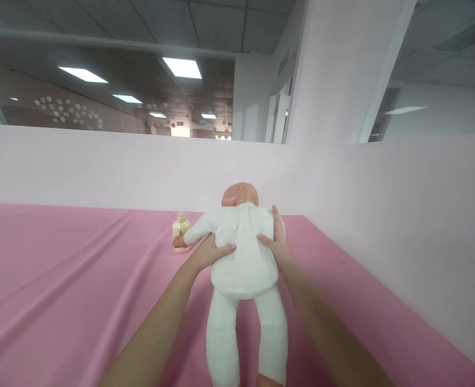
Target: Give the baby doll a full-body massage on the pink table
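Observation:
A baby doll (pixel 245 263) in white clothes is in front of me, its head up the picture and turned to the left, its legs toward me. My left hand (pixel 211 252) holds the left side of its torso, thumb across the cloth and the other fingers hidden at its side. On the opposite side my right hand (pixel 276 242) grips the torso, with the thumb on the cloth and a finger pointing up along the doll's shoulder. The doll's left-hand arm stretches out to a pale yellow bottle (pixel 181 223), its hand in front of it.
A pink cloth (pixel 79 290) with long folds covers the surface under the doll. Behind it stands a white wall (pixel 120 172) with a window above, and another white wall (pixel 415 226) borders the right side.

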Demonstrator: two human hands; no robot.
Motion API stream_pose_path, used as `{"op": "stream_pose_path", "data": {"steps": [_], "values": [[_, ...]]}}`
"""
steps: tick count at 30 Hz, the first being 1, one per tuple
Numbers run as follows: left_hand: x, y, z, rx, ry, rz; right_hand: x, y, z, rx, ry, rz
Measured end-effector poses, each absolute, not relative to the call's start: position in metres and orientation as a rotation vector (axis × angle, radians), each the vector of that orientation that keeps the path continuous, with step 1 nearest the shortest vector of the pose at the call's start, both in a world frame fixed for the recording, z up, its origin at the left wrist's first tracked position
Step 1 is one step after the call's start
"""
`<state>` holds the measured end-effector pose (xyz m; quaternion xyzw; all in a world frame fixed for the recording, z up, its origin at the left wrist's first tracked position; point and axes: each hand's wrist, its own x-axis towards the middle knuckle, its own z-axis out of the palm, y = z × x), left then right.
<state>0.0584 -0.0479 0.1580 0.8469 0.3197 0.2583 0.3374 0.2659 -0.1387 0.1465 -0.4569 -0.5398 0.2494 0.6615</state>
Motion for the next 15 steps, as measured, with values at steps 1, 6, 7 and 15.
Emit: {"op": "stream_pose_path", "data": {"steps": [1,6,7,15], "values": [[0.056,-0.052,0.163,2.184,0.773,0.710,0.263,-0.146,0.154,-1.019,-1.227,0.546],[0.039,-0.077,0.187,2.161,0.667,0.805,0.246,-0.182,0.187,-0.962,-1.253,0.421],[0.035,-0.084,0.191,2.170,0.648,0.808,0.242,-0.190,0.193,-0.976,-1.270,0.404],[0.007,-0.128,0.195,2.233,0.559,0.804,0.220,-0.239,0.217,-0.940,-1.361,0.224]]}}
